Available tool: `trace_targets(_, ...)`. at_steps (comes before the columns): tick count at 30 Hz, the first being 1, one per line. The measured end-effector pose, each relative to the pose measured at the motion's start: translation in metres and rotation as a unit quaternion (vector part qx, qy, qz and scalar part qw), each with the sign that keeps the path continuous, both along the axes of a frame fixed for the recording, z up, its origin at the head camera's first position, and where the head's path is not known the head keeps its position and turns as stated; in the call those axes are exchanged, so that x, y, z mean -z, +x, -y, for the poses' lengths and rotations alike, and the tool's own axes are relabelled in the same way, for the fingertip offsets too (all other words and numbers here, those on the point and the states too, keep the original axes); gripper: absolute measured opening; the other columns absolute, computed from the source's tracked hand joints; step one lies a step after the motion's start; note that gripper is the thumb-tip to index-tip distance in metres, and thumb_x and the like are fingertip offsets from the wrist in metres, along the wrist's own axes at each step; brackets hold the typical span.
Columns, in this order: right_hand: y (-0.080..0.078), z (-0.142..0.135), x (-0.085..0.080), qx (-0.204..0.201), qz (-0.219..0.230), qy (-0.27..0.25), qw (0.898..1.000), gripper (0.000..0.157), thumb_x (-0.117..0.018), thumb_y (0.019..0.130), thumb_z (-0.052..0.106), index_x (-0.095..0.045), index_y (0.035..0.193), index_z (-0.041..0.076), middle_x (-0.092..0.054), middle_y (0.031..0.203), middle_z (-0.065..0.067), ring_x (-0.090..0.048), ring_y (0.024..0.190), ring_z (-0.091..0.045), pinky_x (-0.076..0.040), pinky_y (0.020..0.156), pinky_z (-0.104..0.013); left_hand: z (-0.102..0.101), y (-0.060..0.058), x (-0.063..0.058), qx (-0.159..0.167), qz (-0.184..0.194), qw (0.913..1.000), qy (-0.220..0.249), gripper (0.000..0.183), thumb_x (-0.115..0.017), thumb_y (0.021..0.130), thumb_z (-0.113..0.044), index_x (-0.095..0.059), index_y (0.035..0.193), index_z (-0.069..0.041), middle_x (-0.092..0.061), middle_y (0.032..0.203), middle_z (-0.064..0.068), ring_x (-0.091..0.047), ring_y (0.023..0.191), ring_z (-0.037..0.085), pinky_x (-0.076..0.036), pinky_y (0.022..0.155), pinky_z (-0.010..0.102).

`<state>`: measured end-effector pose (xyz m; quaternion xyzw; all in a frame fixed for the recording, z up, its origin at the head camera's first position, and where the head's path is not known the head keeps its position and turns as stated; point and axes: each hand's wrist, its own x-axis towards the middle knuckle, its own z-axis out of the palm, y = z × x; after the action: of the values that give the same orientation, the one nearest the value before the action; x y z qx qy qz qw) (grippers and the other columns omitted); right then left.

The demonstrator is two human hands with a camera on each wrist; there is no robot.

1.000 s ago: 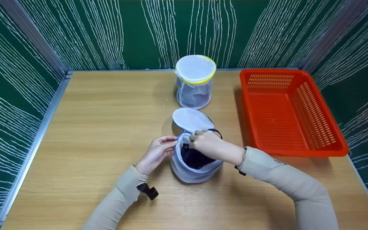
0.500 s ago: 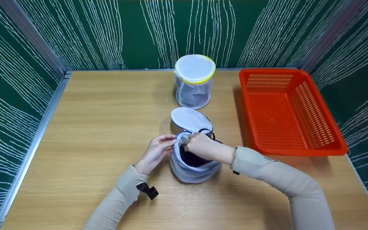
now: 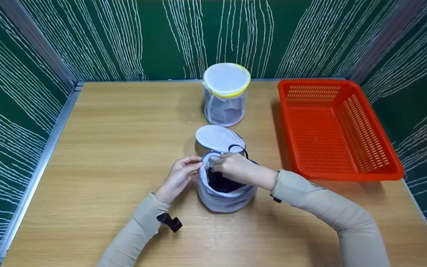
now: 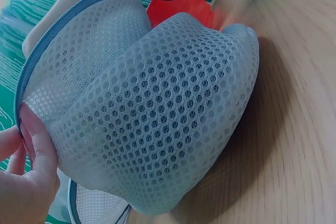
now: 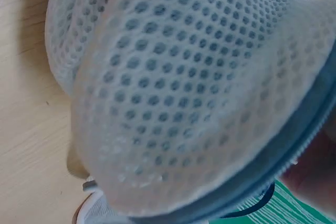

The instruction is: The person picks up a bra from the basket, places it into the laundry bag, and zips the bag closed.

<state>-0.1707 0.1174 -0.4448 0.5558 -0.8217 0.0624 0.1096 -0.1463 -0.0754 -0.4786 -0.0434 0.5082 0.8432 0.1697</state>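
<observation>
A white mesh laundry bag (image 3: 225, 203) with a blue-grey zip edge stands at the table's middle, its round lid (image 3: 218, 138) folded back. Dark fabric (image 3: 222, 184) lies inside, and a thin black strap loop (image 3: 241, 148) sticks out by the lid. At the bag's left rim, my left hand (image 3: 179, 176) pinches the zip edge between thumb and fingers. My right hand (image 3: 237, 167) reaches into the mouth from the right, with its fingertips down by the dark fabric. Whether they grip it is hidden. In the right wrist view, mesh (image 5: 173, 77) covers most of the picture.
Behind the bag stands a second white mesh laundry bag (image 3: 225, 109) with a yellow rim, its top covered. A red plastic basket (image 3: 319, 177) sits to the right. Green panels (image 3: 161, 44) with white streaks enclose the wooden table (image 3: 124, 129).
My right hand has shifted slightly left and lower into the bag. The strap loop has moved left, and the folded lid has tipped slightly left. My left hand stays at the rim.
</observation>
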Motion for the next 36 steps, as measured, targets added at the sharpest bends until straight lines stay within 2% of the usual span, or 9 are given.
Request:
trace_targets(5,-0.001,-0.010,-0.011,-0.021,0.087,-0.072,0.993,0.022,-0.066,0.069,0.000,-0.067,0.090,0.006,-0.065,0.087,-0.004,-0.058,0.083,-0.019,-0.047,0.074,-0.030,0.001,0.000,0.001,0.011,-0.002,0.9999,0.002,0.018,-0.050,0.082,0.010,-0.060,0.085,-0.004,-0.062,0.077,0.003,-0.058,0.067,0.011,-0.048,0.060,0.022)
trace_targets(10,-0.005,-0.022,-0.023,-0.019,0.201,-0.127,0.971,0.022,-0.065,0.073,-0.005,-0.065,0.094,0.001,-0.064,0.089,-0.008,-0.058,0.086,-0.019,-0.049,0.077,-0.031,0.002,0.000,0.001,0.011,-0.002,0.9999,-0.003,0.018,-0.049,0.082,0.010,-0.060,0.085,-0.004,-0.062,0.076,0.003,-0.057,0.066,0.011,-0.048,0.059,0.021)
trace_targets(13,-0.009,-0.030,-0.026,0.001,0.218,-0.151,0.964,0.022,-0.064,0.073,-0.007,-0.064,0.094,-0.001,-0.063,0.090,-0.009,-0.058,0.087,-0.020,-0.049,0.077,-0.032,0.003,0.000,0.002,0.011,-0.001,0.9999,-0.004,0.019,-0.049,0.082,0.010,-0.060,0.085,-0.004,-0.062,0.076,0.003,-0.057,0.066,0.010,-0.047,0.059,0.021)
trace_targets(16,-0.013,-0.038,-0.027,0.056,0.203,-0.170,0.963,0.026,-0.067,0.074,-0.001,-0.063,0.100,-0.001,-0.061,0.098,-0.012,-0.056,0.093,-0.024,-0.047,0.081,-0.036,0.004,0.000,0.003,0.015,-0.001,0.9999,-0.003,0.019,-0.049,0.083,0.010,-0.060,0.084,-0.005,-0.061,0.075,0.002,-0.057,0.065,0.010,-0.047,0.059,0.021)
trace_targets(21,-0.018,-0.049,-0.021,0.158,0.233,-0.141,0.949,0.061,-0.074,0.071,0.021,-0.048,0.124,0.003,-0.048,0.120,-0.022,-0.046,0.109,-0.035,-0.038,0.091,-0.048,0.005,0.000,0.003,0.017,0.000,0.9999,-0.002,0.020,-0.048,0.083,0.010,-0.061,0.083,-0.006,-0.061,0.075,0.001,-0.056,0.065,0.010,-0.046,0.058,0.021)
trace_targets(23,-0.019,-0.051,-0.017,0.163,0.261,-0.116,0.944,0.068,-0.074,0.071,0.024,-0.044,0.128,0.002,-0.045,0.124,-0.023,-0.044,0.112,-0.036,-0.036,0.093,-0.049,0.005,0.000,0.004,0.015,0.001,0.9999,-0.001,0.020,-0.048,0.083,0.010,-0.061,0.083,-0.006,-0.061,0.075,0.001,-0.056,0.065,0.010,-0.046,0.058,0.021)
trace_targets(25,-0.019,-0.052,-0.012,0.151,0.284,-0.101,0.941,0.065,-0.072,0.073,0.022,-0.044,0.127,0.001,-0.048,0.124,-0.021,-0.046,0.111,-0.033,-0.038,0.093,-0.046,0.004,0.001,0.004,0.013,0.002,0.9999,0.000,0.020,-0.049,0.083,0.010,-0.061,0.083,-0.006,-0.061,0.075,0.002,-0.056,0.065,0.010,-0.046,0.058,0.021)
trace_targets(31,-0.013,-0.047,-0.004,0.098,0.272,-0.121,0.950,0.033,-0.065,0.077,0.001,-0.060,0.109,-0.001,-0.062,0.104,-0.013,-0.058,0.097,-0.024,-0.047,0.083,-0.035,0.004,0.002,0.004,0.014,0.001,0.9999,0.002,0.020,-0.048,0.084,0.010,-0.060,0.084,-0.006,-0.062,0.077,0.003,-0.057,0.068,0.011,-0.046,0.059,0.020)
trace_targets(36,-0.008,-0.039,-0.002,0.053,0.231,-0.113,0.965,0.024,-0.062,0.076,-0.008,-0.065,0.099,-0.002,-0.065,0.097,-0.013,-0.060,0.093,-0.024,-0.049,0.081,-0.033,0.004,0.003,0.005,0.014,-0.008,0.9999,0.005,0.019,-0.049,0.083,0.010,-0.061,0.084,-0.006,-0.061,0.078,0.002,-0.057,0.070,0.010,-0.046,0.061,0.020)
